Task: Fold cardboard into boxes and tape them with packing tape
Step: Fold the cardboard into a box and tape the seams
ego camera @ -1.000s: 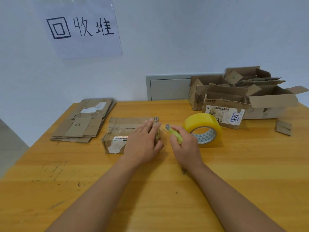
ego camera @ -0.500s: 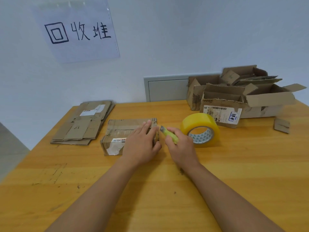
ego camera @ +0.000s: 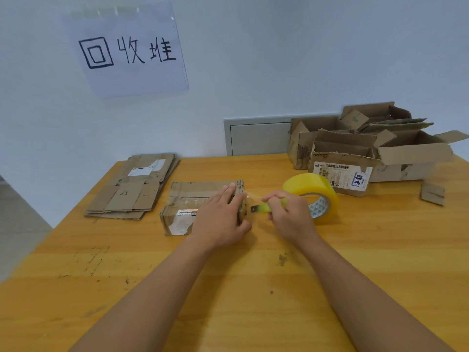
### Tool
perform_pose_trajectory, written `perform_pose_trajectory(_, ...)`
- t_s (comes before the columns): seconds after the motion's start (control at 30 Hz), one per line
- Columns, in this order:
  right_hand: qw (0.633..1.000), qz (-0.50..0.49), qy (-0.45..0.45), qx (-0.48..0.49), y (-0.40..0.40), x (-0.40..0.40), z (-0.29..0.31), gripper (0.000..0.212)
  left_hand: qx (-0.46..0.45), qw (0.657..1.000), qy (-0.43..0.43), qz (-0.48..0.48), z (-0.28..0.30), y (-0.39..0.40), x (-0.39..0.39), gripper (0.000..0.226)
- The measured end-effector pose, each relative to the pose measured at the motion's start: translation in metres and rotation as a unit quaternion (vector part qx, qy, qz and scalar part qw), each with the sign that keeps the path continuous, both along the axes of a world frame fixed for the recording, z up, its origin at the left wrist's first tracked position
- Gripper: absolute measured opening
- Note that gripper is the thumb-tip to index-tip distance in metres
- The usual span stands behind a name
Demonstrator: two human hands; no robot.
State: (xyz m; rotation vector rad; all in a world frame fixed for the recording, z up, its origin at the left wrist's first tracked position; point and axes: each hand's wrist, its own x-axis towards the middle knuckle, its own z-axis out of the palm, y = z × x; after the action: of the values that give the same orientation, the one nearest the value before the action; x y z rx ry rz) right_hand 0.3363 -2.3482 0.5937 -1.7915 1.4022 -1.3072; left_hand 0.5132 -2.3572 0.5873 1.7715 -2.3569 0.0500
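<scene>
Cardboard box lies mid-worktop, left hand pressing flat on its right end, fingers straight and together. Tape roll stands just right. Right hand grips a yellow-green cutter, fingers curled.

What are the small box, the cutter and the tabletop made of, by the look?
Small box: brown corrugated cardboard, matte and worn; fluted edge shows at its right end. Cutter: yellow-green body, probably plastic, with a grey metal-looking blade tip. Tabletop: wood or wood laminate, orange-yellow grain with a slight sheen and dark scuffs.
</scene>
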Motion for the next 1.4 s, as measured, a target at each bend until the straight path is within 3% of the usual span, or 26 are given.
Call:
perform_pose_trajectory(0.1, 0.995, 0.038, -0.004, 0.096, -0.005, -0.022, 0.014, 0.020, 0.009, 1.000, -0.003, -0.004, 0.002, 0.000, 0.001, 0.068)
perform_pose_trajectory(0.2, 0.960, 0.165, -0.008, 0.227, 0.002, -0.050, 0.005, 0.011, 0.017, 1.000, 0.000, -0.010, 0.004, -0.001, 0.003, 0.068)
perform_pose_trajectory(0.3, 0.925, 0.238, 0.091, 0.282, 0.015, -0.059, -0.012, 0.009, 0.021, 1.000, -0.006, -0.015, 0.004, -0.003, 0.005, 0.068)
perform_pose_trajectory(0.37, 0.918, 0.224, 0.186, 0.268, 0.016, -0.055, -0.020, 0.009, 0.019, 1.000, -0.008, -0.016, 0.003, -0.004, 0.006, 0.068)
perform_pose_trajectory(0.43, 0.935, 0.162, 0.249, 0.195, 0.016, -0.046, -0.020, 0.009, 0.017, 1.000, -0.008, -0.020, 0.002, -0.004, 0.006, 0.068)
perform_pose_trajectory(0.53, 0.973, 0.080, 0.216, 0.017, 0.016, -0.026, -0.011, 0.014, 0.012, 1.000, -0.008, -0.021, 0.000, -0.004, 0.007, 0.068)
perform_pose_trajectory(0.6, 0.970, 0.074, 0.232, -0.031, 0.011, -0.008, -0.010, 0.036, 0.006, 1.000, -0.005, -0.024, -0.001, -0.004, 0.007, 0.068)
perform_pose_trajectory(0.67, 0.957, 0.074, 0.281, -0.005, 0.003, 0.012, -0.015, 0.058, 0.000, 1.000, -0.002, -0.026, -0.001, -0.004, 0.007, 0.066)
perform_pose_trajectory(0.73, 0.947, 0.048, 0.318, 0.009, -0.003, 0.025, -0.023, 0.065, 0.001, 1.000, -0.003, -0.026, -0.001, -0.004, 0.008, 0.066)
perform_pose_trajectory(1.03, 0.939, -0.054, 0.336, -0.050, -0.013, 0.026, -0.054, 0.032, 0.007, 0.999, -0.017, -0.051, 0.000, -0.007, 0.017, 0.067)
perform_pose_trajectory(1.1, 0.937, -0.054, 0.343, -0.046, -0.011, 0.025, -0.054, 0.020, 0.009, 0.999, -0.013, -0.050, 0.000, -0.006, 0.021, 0.067)
perform_pose_trajectory(1.17, 0.938, -0.038, 0.344, -0.022, -0.008, 0.025, -0.052, 0.021, 0.008, 0.999, -0.014, -0.051, 0.001, -0.005, 0.025, 0.067)
perform_pose_trajectory(1.23, 0.946, -0.026, 0.322, -0.010, -0.007, 0.026, -0.049, 0.028, 0.003, 0.998, -0.018, -0.056, 0.001, -0.002, 0.030, 0.067)
perform_pose_trajectory(1.4, 0.987, 0.009, 0.159, 0.018, -0.011, 0.030, -0.033, 0.034, -0.016, 0.996, -0.055, -0.062, -0.001, 0.007, 0.049, 0.065)
